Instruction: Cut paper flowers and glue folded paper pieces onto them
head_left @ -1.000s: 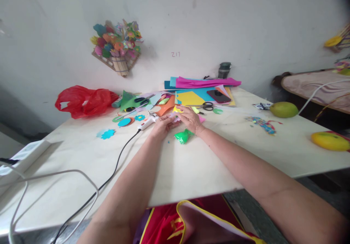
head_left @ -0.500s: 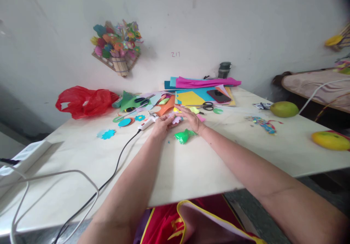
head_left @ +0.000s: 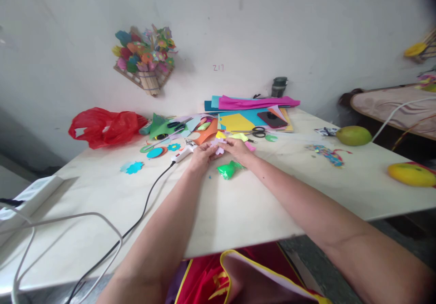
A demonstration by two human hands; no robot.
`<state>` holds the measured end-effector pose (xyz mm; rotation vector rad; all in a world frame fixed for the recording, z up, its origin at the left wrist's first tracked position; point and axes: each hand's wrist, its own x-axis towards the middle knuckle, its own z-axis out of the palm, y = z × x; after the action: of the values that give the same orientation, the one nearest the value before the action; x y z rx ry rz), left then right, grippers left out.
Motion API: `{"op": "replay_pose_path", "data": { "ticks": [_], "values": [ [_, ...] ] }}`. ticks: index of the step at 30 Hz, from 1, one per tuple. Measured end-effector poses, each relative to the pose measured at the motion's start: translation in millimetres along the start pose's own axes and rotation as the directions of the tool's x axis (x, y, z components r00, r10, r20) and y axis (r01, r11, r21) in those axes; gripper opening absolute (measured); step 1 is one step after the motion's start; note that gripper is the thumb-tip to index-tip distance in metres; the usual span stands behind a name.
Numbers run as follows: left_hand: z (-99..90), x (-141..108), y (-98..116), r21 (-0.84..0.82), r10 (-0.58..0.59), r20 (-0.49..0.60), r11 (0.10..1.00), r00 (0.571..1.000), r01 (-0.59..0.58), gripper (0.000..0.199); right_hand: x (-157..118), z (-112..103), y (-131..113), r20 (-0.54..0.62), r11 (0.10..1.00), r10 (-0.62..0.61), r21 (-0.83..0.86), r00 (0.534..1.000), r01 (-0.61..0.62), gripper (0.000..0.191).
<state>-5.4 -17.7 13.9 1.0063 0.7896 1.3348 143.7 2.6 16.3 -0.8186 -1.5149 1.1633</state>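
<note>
A lilac paper flower (head_left: 220, 147) is held between my two hands, a little above the table. My left hand (head_left: 203, 155) pinches its left side, and my right hand (head_left: 237, 150) has its fingertips closed on the right side. Just in front of my right hand lies a small clear bag of bright green material (head_left: 229, 170). A white glue gun (head_left: 184, 152) with a black cord rests beside my left hand. Beyond the flower sits a yellow piece (head_left: 220, 135), partly hidden by my fingers.
Black-handled scissors (head_left: 259, 132), a phone (head_left: 272, 119) and coloured sheets (head_left: 235, 122) lie at the back. Blue paper flowers (head_left: 135, 167) and a red plastic bag (head_left: 107, 127) are on the left, near a power strip (head_left: 32, 195). Mangoes (head_left: 354, 135) lie at right.
My right hand's fingers, stretched out over the flower before, have drawn in and closed on its right side. More of the lilac flower shows now. My left hand has stayed almost still.
</note>
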Motion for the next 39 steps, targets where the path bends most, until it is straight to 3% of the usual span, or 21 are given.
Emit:
{"op": "replay_pose_path", "data": {
  "ticks": [6,14,30,39],
  "values": [
    [3.4,-1,-1,0.011,0.001,0.045,1.0,0.999,-0.002,0.037,-2,3,0,-0.03,0.992,0.109,0.074,0.994,-0.106,0.039],
    [-0.3,1,-2,-0.001,-0.009,0.114,1.0,0.993,0.009,0.031,-2,2,-6,-0.029,0.975,0.147,0.171,0.989,-0.14,0.038],
    [4.0,2,-3,0.224,0.015,0.116,0.974,0.993,-0.041,0.044,-1,2,-9,-0.077,0.966,0.161,0.216,0.984,-0.141,0.038],
    [2.4,3,-3,0.25,0.063,0.01,0.966,0.998,-0.064,0.037,-1,-2,0,0.043,0.966,0.155,0.205,0.987,-0.16,0.049]
  ]
}}
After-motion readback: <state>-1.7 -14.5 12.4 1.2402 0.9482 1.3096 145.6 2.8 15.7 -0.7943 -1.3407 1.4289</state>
